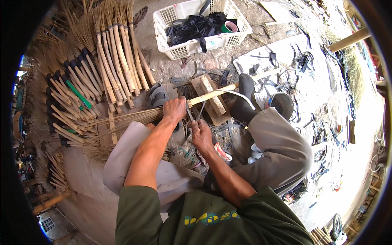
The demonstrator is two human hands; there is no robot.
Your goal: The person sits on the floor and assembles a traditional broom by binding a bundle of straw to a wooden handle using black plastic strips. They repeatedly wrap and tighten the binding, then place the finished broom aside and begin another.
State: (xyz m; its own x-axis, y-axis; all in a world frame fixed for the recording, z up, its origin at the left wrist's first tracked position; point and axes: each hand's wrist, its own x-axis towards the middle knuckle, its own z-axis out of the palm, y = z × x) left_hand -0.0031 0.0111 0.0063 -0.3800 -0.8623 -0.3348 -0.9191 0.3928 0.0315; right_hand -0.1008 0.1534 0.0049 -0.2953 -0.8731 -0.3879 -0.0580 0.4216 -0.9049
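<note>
A broom with a pale bamboo handle (pixel 210 95) lies across in front of me, its thin brown bristles (pixel 126 121) fanning out to the left. Where bristles meet handle, my left hand (pixel 174 110) is closed around the broom. Just right of it and nearer my body, my right hand (pixel 201 134) pinches a narrow grey strip (pixel 189 112). That strip runs up to the broom beside my left fist; the left fingertips are partly hidden. My dark-socked foot (pixel 245 92) rests against the handle's right part, near a curved pale strip (pixel 244 99).
Many bamboo-handled brooms (pixel 118 61) are stacked at left. A white plastic basket (pixel 161 30) holds black strips and a green tape roll (pixel 229 27). Wooden blocks (pixel 213 98) lie under the handle. A dark round container (pixel 281 105) stands at right among scattered black scraps.
</note>
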